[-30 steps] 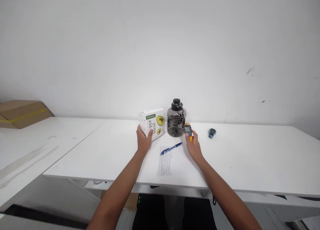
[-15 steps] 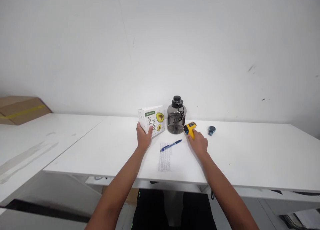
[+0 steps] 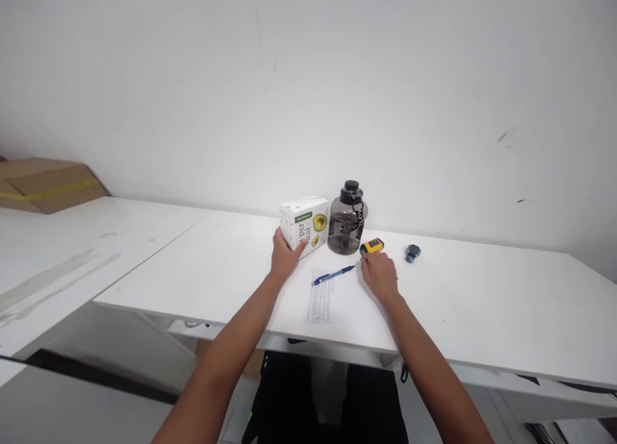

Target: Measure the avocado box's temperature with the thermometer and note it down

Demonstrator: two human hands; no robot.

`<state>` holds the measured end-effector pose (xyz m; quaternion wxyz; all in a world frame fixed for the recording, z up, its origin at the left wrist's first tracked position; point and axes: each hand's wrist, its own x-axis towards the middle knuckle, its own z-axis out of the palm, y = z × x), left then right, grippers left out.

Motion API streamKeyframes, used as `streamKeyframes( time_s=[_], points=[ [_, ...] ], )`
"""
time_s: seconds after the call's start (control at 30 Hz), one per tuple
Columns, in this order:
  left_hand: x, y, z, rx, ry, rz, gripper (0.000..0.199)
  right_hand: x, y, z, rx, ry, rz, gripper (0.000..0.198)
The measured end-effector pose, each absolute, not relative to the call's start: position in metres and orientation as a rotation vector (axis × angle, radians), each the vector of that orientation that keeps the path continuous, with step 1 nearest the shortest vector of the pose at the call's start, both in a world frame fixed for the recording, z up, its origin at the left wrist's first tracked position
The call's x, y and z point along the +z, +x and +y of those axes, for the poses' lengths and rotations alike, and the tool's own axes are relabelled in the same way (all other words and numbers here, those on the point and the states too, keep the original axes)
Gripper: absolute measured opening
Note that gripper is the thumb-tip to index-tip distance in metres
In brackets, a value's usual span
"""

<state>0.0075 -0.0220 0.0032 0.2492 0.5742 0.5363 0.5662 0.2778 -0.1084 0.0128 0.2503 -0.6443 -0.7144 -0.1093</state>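
Here's the white wall (image 3: 308,90) filling the whole back of the scene, and below it runs the long white table (image 3: 491,296). Far off to the left sits the cardboard box (image 3: 53,186), yellow tape along its side. Centre stage, the big dark see-through bottle (image 3: 346,222) stands upright, black cap on top. Just beside it, on its left, is the white box (image 3: 307,227) with avocados on its front, and the left hand (image 3: 285,254) has it by the lower near corner, opened to the box's width, thumb across the face. In front lies the paper (image 3: 319,299), covered in writing. Over to the right hand (image 3: 379,274), curled closed around the handle end of the yellow thermometer (image 3: 373,245), handle hidden from us, near the bottle's base! A blue pen (image 3: 332,275) lies slantwise across the paper's top; farther right, a small dark-blue item (image 3: 412,253) rests alone.
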Motion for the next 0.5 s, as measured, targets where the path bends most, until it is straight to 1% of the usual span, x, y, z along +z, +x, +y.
streamKeyframes(
  time_s=[0.07,0.13,0.23,0.3,0.37,0.5],
  points=[
    [0.002,0.008,-0.022,1.466,1.584,1.478,0.089,0.012,0.266,-0.111,-0.174,-1.632,-2.202,0.036],
    [0.001,0.007,-0.020,1.411,1.595,1.481,0.088,0.010,0.255,-0.113,-0.081,-1.600,-2.392,0.041],
    [-0.001,0.007,-0.018,1.400,1.598,1.462,0.087,0.009,0.247,-0.116,-0.042,-1.574,-2.473,0.034],
    [-0.002,0.007,-0.018,1.417,1.603,1.448,0.086,0.011,0.248,-0.118,-0.009,-1.512,-2.381,0.032],
    [-0.002,0.007,-0.018,1.427,1.612,1.440,0.084,0.013,0.252,-0.119,0.087,-1.436,-2.147,0.033],
    [-0.001,0.007,-0.018,1.460,1.632,1.440,0.081,0.016,0.252,-0.124,0.472,-1.237,-1.741,0.028]
  ],
)
